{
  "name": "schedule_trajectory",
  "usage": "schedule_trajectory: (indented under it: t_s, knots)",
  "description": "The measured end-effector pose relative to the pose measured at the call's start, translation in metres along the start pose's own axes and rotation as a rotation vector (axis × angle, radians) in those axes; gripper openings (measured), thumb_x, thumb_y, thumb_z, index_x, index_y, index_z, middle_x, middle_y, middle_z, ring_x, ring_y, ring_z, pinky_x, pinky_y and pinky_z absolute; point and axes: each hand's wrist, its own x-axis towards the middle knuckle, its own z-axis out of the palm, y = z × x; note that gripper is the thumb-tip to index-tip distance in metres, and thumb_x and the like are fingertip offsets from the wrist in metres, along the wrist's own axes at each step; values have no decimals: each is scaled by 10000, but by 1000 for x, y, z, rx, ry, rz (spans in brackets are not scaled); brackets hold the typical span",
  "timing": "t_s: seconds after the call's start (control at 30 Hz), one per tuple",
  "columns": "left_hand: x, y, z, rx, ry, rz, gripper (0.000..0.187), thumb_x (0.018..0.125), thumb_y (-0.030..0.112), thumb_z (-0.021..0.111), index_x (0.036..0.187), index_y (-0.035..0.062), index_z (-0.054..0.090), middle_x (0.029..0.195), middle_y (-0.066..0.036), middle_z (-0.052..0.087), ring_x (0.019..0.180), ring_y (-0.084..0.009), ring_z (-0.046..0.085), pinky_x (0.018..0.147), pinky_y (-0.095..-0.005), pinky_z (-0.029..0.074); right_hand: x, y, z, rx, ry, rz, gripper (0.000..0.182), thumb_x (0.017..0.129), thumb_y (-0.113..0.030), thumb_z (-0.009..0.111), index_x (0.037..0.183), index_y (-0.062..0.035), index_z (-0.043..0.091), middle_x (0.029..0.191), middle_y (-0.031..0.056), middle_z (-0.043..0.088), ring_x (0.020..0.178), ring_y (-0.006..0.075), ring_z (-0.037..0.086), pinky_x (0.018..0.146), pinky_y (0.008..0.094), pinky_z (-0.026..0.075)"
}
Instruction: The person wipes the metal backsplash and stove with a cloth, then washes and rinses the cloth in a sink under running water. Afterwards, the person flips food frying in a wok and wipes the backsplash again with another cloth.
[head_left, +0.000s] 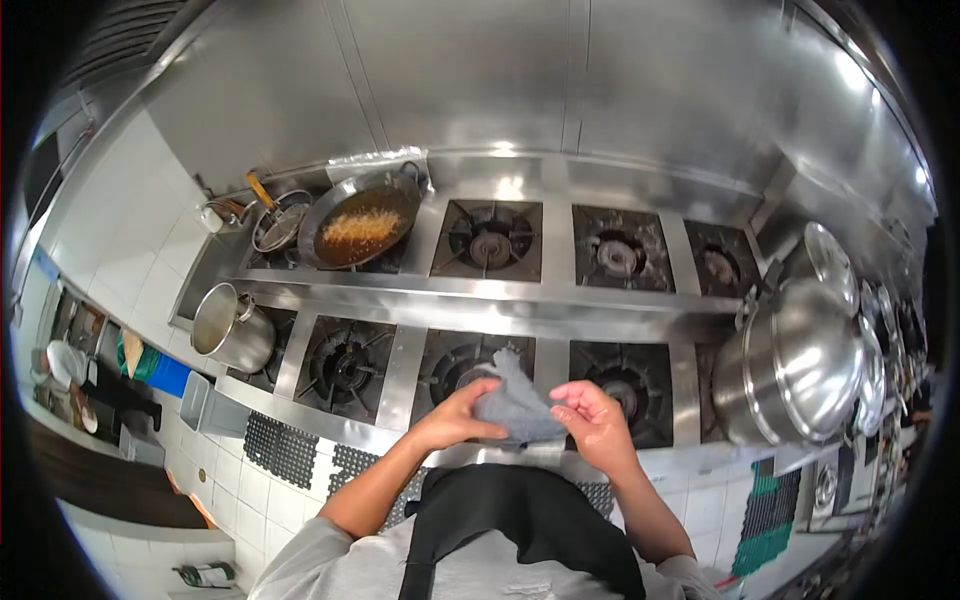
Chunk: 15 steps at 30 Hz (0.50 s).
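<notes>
A crumpled grey cloth (518,405) is held up in front of my apron, over the front row of burners. My left hand (458,418) is closed on the cloth's left side, thumb and fingers gripping it. At the cloth's right edge is my right hand (596,420), its fingers bent and pinched together there. Behind the cloth, a front burner (460,370) is partly hidden. On the back row, a wok (322,212) holds brown liquid with orange-golden bits of food (360,227) floating in it.
Left of the wok sits a strainer with a wooden handle (262,190). A steel pot (232,330) stands at the front left, and a large steel pot (790,375) at the right. Black mats (280,447) lie on the tiled floor. Another person (75,370) is at far left.
</notes>
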Motion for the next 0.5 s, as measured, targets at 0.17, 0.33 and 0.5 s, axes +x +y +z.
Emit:
schedule_trajectory:
  t_s: [0.17, 0.33, 0.5]
  knots:
    - [-22, 44, -5, 219, 93, -222, 506, 806, 139, 894, 1240, 25, 662, 1190, -39, 660, 1076, -136, 609, 946, -293, 498, 43, -32, -68, 24, -64, -133, 118, 975, 2, 670, 1092, -17, 671, 908, -28, 646, 814, 33, 557, 739, 206, 456]
    - [10, 74, 24, 39, -40, -185, 381, 942, 123, 752, 1295, 26, 647, 1219, -31, 678, 1124, -142, 616, 994, -301, 475, 132, -2, -149, 160, 62, -153, 199, 1026, -162, 624, 1202, -76, 652, 970, -49, 647, 832, 78, 559, 735, 216, 431]
    - [90, 80, 77, -337, -113, -163, 448, 969, 35, 670, 1401, 20, 553, 1265, -36, 668, 1160, -134, 615, 1020, -315, 488, 120, 169, -165, -62, -38, 605, 614, 1001, -496, 618, 1456, -95, 527, 1318, 88, 621, 1057, 212, 627, 990, 440, 475]
